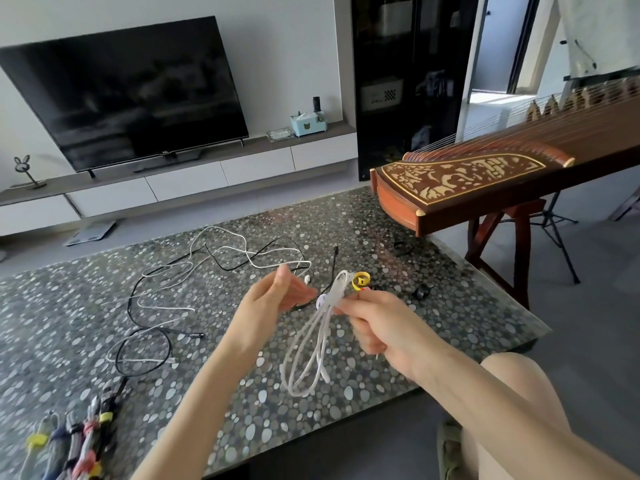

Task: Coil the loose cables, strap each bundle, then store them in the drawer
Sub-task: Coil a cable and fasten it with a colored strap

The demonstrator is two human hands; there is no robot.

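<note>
My right hand (377,323) grips a coiled white cable (311,351) near its upper end, and the loops hang down over the table. My left hand (277,296) hovers just left of the coil with fingers straight and relaxed, holding nothing. A yellow strap roll (360,280) lies just beyond the coil's top. Loose black and white cables (194,278) sprawl tangled across the middle of the pebble-pattern table (450,306). Several strapped cable bundles (79,441) with yellow and red ties lie at the near left corner.
A black strap piece (422,292) and another dark ring (401,247) lie on the table's right side. A wooden zither (485,188) on a stand overhangs the far right corner. A TV (124,95) stands on a low cabinet with drawers (187,183) beyond the table.
</note>
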